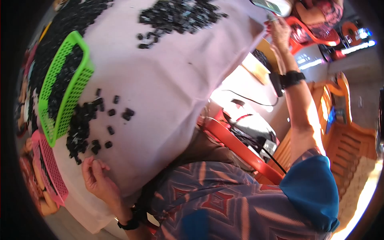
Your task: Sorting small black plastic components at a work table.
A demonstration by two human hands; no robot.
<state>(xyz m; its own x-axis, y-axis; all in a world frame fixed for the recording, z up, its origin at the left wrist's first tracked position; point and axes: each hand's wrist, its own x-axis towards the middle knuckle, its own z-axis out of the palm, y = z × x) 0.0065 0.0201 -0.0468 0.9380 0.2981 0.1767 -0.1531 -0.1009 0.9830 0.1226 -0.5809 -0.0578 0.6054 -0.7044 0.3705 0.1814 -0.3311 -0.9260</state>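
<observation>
My left hand (98,179) rests low over the near left part of the pale cloth-covered table (160,88). Its fingers are curled toward the thumb, and whatever they hold, if anything, is hidden. Just beyond it lies a loose pile of small black pieces (80,130), with several strays to its right. My right arm stretches out past the table's right edge. There my right hand (280,32) has its fingers closed near a small greyish item (272,17), too small to name. Each wrist wears a black band.
A green perforated basket (76,90) with black pieces stands at left, a pink basket (49,166) nearer. A large black heap (180,16) covers the far table. Right of the table are a cardboard box (273,56), a red chair (240,146), a wooden chair (348,140) and another person's arm (310,15).
</observation>
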